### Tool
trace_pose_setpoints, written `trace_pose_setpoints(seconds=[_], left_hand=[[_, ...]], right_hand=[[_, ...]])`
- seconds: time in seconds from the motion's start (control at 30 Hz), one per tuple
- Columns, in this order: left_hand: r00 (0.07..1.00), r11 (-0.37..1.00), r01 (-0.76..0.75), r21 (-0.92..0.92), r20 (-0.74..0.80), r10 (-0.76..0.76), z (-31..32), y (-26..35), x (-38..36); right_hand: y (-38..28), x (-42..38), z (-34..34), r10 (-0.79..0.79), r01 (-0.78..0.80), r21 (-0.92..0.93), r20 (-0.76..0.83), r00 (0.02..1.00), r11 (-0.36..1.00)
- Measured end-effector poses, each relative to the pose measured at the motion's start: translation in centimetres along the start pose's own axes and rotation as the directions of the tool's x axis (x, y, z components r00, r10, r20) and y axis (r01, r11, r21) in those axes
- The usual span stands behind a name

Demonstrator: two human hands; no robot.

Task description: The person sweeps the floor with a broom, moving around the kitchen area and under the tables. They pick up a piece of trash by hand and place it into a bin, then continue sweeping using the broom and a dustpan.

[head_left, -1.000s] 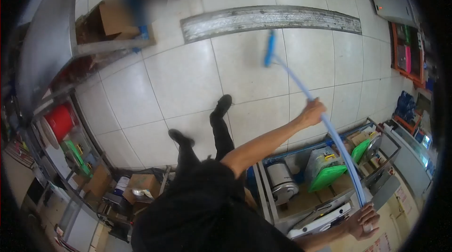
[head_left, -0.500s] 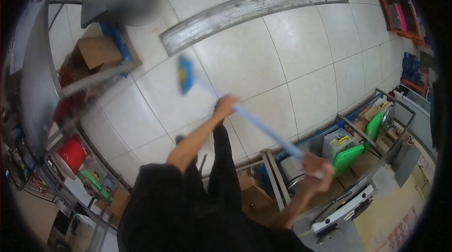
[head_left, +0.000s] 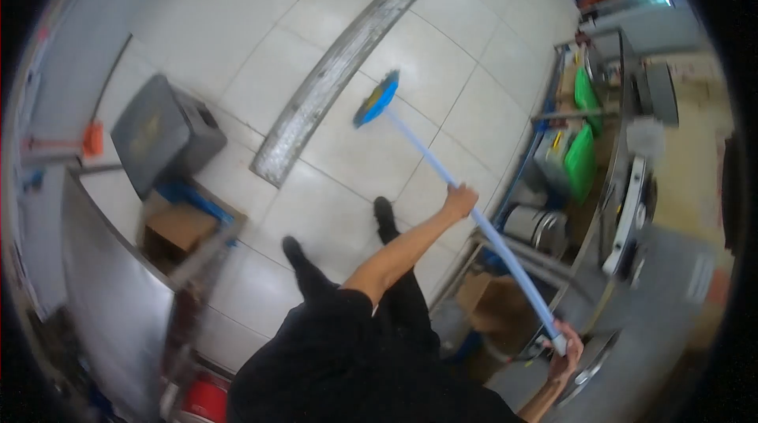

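Note:
A broom with a blue and yellow head point(head_left: 377, 101) and a long pale blue handle point(head_left: 513, 261) slants across the view. Its head is over the white floor tiles, just right of a long grey metal strip point(head_left: 335, 71). My left hand point(head_left: 459, 202) is wrapped round the middle of the handle. At the handle's top end, my right hand point(head_left: 567, 350) grips it over the grey counter at the lower right.
A grey bin point(head_left: 170, 135) stands at the left, by a metal table point(head_left: 118, 289) and a cardboard box point(head_left: 180, 229). Along the right runs a metal rack with green lids point(head_left: 583, 162), a white container point(head_left: 535, 227) and a brown box point(head_left: 497, 303). My feet are on the tiles.
The view has turned and shifted. The broom head has moved from near the strip's lower end to farther along its right side. Both hands still hold the handle.

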State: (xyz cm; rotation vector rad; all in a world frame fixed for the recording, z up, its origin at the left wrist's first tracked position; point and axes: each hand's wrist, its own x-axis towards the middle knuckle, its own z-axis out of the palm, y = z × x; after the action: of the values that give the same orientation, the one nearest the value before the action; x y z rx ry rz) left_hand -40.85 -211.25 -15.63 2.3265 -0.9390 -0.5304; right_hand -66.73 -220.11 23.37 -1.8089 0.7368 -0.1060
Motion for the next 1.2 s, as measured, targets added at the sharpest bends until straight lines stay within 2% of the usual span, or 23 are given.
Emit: trace_pose_setpoints(seconds=[0.03,0.07,0.13,0.17,0.23,0.27,0.33,0.4,0.47,0.53,0.57,0.6,0.63,0.7,0.73,0.8,0.83,0.9,0.97,1.03,1.07,1.13,1.2], left_hand=[[0.999,0.999,-0.031,0.035,0.041,0.029,2.0,1.2,-5.2],[0.995,0.996,-0.065,0.067,0.076,0.060,4.8,1.5,-10.3],[0.979,0.974,-0.183,0.134,0.115,0.169,11.0,0.6,-20.7],[0.948,0.943,-0.269,0.194,0.224,0.225,13.0,-0.3,-25.2],[0.832,0.923,-0.362,0.133,0.492,0.255,19.7,-3.3,-32.8],[0.780,0.929,-0.364,0.068,0.567,0.264,21.0,-4.5,-36.7],[0.863,0.920,-0.389,0.040,0.366,0.349,21.8,-7.5,-44.4],[0.999,0.996,0.044,-0.076,0.027,-0.042,21.6,-8.3,-48.6],[0.963,0.985,0.132,0.109,0.221,-0.154,14.8,-10.9,-50.7],[0.910,0.947,0.319,0.026,0.272,-0.314,13.0,-17.1,-55.2],[0.916,0.937,0.319,0.143,0.206,-0.343,10.9,-18.8,-57.2],[0.927,0.916,0.312,0.253,0.131,-0.352,8.8,-19.9,-58.9],[0.937,0.924,0.262,0.279,0.153,-0.313,7.5,-21.0,-60.4],[0.846,0.844,0.391,0.366,0.218,-0.487,5.2,-23.1,-63.6],[0.867,0.860,0.317,0.400,0.246,-0.434,4.6,-23.6,-64.8],[0.876,0.886,0.261,0.384,0.290,-0.384,3.1,-25.7,-66.2],[0.896,0.898,0.136,0.418,0.336,-0.292,2.5,-26.0,-66.1],[0.925,0.949,0.315,0.007,0.222,-0.308,2.0,-27.2,-68.0],[0.957,0.970,0.226,-0.094,0.210,-0.202,3.8,-29.0,-71.0],[0.975,0.975,0.134,-0.178,0.200,-0.098,6.2,-30.8,-75.1],[0.970,0.977,0.117,-0.181,0.230,-0.074,7.4,-29.1,-78.4],[0.780,0.964,0.178,-0.199,0.626,-0.015,8.8,-26.3,-84.4],[0.583,0.964,0.199,-0.178,0.812,0.029,9.9,-23.7,-90.9]], right_hand=[[2.2,-4.9,-0.8,0.133,-0.133,-0.001,0.033,0.991,0.991],[1.8,-9.3,2.3,0.229,-0.241,-0.139,-0.094,0.969,0.961],[1.5,-16.7,8.0,0.501,-0.514,-0.430,-0.153,0.852,0.742],[7.4,-21.5,7.4,0.131,-0.048,-0.795,0.039,0.991,0.605],[13.0,-30.1,11.7,0.509,-0.507,-0.606,-0.189,0.840,0.613],[16.4,-34.2,13.8,0.566,-0.588,-0.529,-0.226,0.792,0.612],[21.3,-40.8,19.5,0.609,-0.651,-0.402,-0.247,0.754,0.644],[25.8,-45.5,24.7,0.619,-0.675,-0.249,-0.272,0.737,0.695],[29.4,-47.9,29.2,0.595,-0.636,-0.079,-0.280,0.753,0.768],[33.4,-46.7,33.7,0.582,-0.566,0.141,-0.270,0.767,0.812],[34.9,-43.3,34.5,0.910,-0.746,0.568,-0.016,0.413,0.349],[36.3,-39.6,36.5,0.416,-0.442,-0.120,-0.190,0.889,0.889],[37.3,-34.1,37.7,0.411,-0.420,-0.003,-0.201,0.889,0.908],[42.3,-23.8,39.8,0.169,-0.162,0.051,-0.225,0.960,0.986],[44.2,-19.8,40.6,0.175,-0.203,-0.068,-0.289,0.941,0.977],[41.4,-15.6,37.2,0.403,-0.411,0.026,-0.254,0.879,0.911],[41.8,-18.6,35.9,0.434,-0.424,0.110,-0.345,0.832,0.899],[42.7,-26.2,34.9,0.193,-0.271,-0.107,-0.465,0.864,0.957],[47.6,-40.5,35.4,0.155,-0.213,-0.072,-0.470,0.869,0.974],[49.8,-57.6,34.6,0.515,-0.519,0.041,-0.216,0.830,0.854],[52.5,-66.9,35.5,0.406,-0.399,0.092,-0.324,0.854,0.912],[53.1,-83.6,36.8,0.448,-0.416,0.167,-0.363,0.817,0.894],[51.1,-96.3,36.3,0.536,-0.604,-0.055,-0.401,0.743,0.795]])
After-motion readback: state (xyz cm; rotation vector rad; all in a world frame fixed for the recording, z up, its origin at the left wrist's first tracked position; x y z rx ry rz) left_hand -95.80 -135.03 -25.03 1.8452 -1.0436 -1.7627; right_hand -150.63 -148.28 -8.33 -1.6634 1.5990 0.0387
